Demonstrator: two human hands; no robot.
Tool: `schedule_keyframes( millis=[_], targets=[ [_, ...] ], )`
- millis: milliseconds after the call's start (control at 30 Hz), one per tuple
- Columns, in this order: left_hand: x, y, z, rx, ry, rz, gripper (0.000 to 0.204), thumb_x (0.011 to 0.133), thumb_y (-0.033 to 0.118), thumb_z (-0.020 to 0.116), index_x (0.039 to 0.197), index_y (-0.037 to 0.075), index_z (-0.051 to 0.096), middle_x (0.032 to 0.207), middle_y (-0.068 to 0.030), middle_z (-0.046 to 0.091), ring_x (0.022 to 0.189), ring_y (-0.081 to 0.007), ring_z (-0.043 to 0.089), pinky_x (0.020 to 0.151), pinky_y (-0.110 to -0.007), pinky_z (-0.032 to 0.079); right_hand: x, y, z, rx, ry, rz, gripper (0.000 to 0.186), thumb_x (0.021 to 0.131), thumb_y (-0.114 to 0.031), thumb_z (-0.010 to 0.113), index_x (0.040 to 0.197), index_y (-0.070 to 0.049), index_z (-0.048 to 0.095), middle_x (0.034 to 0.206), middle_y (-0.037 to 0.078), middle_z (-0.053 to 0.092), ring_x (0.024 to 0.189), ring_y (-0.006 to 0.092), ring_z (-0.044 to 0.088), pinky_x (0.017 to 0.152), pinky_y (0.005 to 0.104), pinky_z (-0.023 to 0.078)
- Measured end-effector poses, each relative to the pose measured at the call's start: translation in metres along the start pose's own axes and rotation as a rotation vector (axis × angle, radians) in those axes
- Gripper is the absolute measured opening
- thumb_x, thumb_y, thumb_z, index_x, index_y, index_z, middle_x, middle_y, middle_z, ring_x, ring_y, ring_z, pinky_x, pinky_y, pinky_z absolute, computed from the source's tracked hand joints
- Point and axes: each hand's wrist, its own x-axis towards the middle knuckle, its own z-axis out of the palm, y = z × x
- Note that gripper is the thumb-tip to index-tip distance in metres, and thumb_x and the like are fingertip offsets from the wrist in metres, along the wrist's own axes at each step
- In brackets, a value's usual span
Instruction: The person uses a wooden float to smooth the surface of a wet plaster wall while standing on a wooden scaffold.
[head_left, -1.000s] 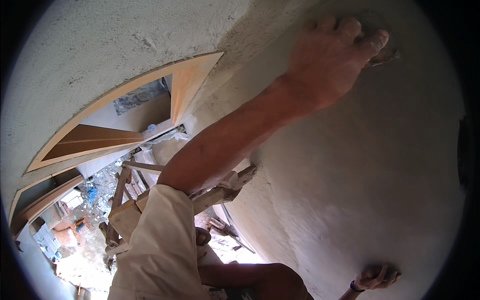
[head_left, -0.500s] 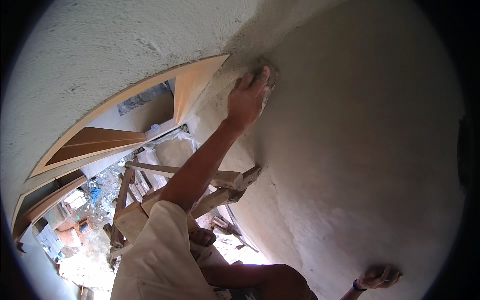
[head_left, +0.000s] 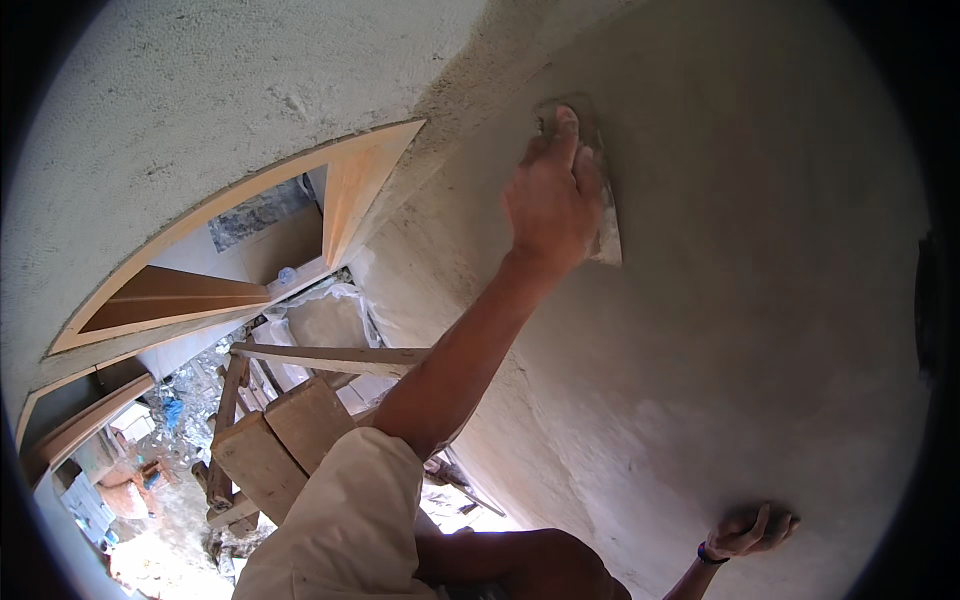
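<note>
High on the smooth grey plastered wall (head_left: 740, 300), my left hand (head_left: 553, 205) is closed around a plastering trowel (head_left: 608, 240). The trowel's blade lies against the wall, and a strip of it shows beside my fingers; my hand covers its handle. Down at the lower right, my right hand (head_left: 755, 535), with a dark band at the wrist, is at the same wall. Its fingers are bent around a dark lump or shadow that I cannot make out.
A rough lighter wall (head_left: 250, 80) meets the smooth one at a corner, with a wooden-framed opening (head_left: 340, 190) in it. Below stand wooden scaffold planks (head_left: 265, 455) and a beam (head_left: 330, 357). Rubble and debris (head_left: 190, 400) cover the floor far beneath.
My left hand has moved right with the trowel, away from the corner and onto the smooth wall; more of the blade shows. My right hand has shifted only slightly.
</note>
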Motion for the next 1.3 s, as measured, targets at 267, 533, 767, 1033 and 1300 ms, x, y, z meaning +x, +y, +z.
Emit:
schedule_keyframes(
  millis=[267,533,767,1033,1300],
  targets=[
    [-0.059,-0.051,0.022,-0.043,0.054,0.165,0.049,0.095,0.021,0.055,0.14,0.0,0.049,0.084,-0.0194,0.059,0.07,-0.0309,0.062,0.063,-0.041,0.051,-0.006,0.003,-0.004,0.009,-0.038,0.049,0.024,0.099,-0.014,0.048,0.115,-0.003,0.062,0.136,0.022,0.045,0.133,0.0428,0.04,0.104,0.0616,0.042],
    [-0.081,-0.01,0.015,-0.016,-0.128,0.285,0.049,0.097,0.023,0.051,0.142,0.002,0.047,0.084,-0.0184,0.058,0.083,-0.0285,0.063,0.069,-0.039,0.053,-0.008,0.008,-0.005,0.006,-0.055,0.036,0.025,0.1,-0.017,0.046,0.116,-0.004,0.061,0.137,0.019,0.043,0.133,0.0423,0.04,0.103,0.0596,0.043],
    [-0.005,-0.067,0.014,-0.089,0.109,-0.084,0.052,0.096,0.021,0.056,0.143,0.001,0.045,0.104,-0.0261,0.064,0.096,-0.0333,0.065,0.085,-0.042,0.052,0.0,0.0,0.006,0.033,0.006,0.027,0.031,0.101,-0.017,0.041,0.119,-0.003,0.062,0.134,0.022,0.047,0.129,0.046,0.043,0.102,0.0616,0.041],
    [-0.067,-0.002,0.019,-0.072,-0.057,0.323,0.052,0.093,0.021,0.06,0.142,0.009,0.05,0.087,-0.0123,0.052,0.07,-0.0233,0.058,0.06,-0.035,0.053,-0.007,0.004,-0.003,-0.031,-0.047,0.041,0.027,0.101,-0.013,0.04,0.114,-0.002,0.062,0.134,0.022,0.044,0.131,0.0439,0.041,0.103,0.0606,0.044],
    [0.039,0.019,-0.006,0.184,0.133,0.669,0.049,0.089,0.02,0.067,0.136,0.014,0.056,0.091,-0.0107,0.052,0.076,-0.0218,0.056,0.063,-0.038,0.051,-0.001,-0.003,-0.003,-0.023,-0.043,0.016,0.025,0.1,-0.009,0.042,0.112,0.0,0.061,0.134,0.023,0.044,0.131,0.0442,0.042,0.103,0.0604,0.044]
  ],
)
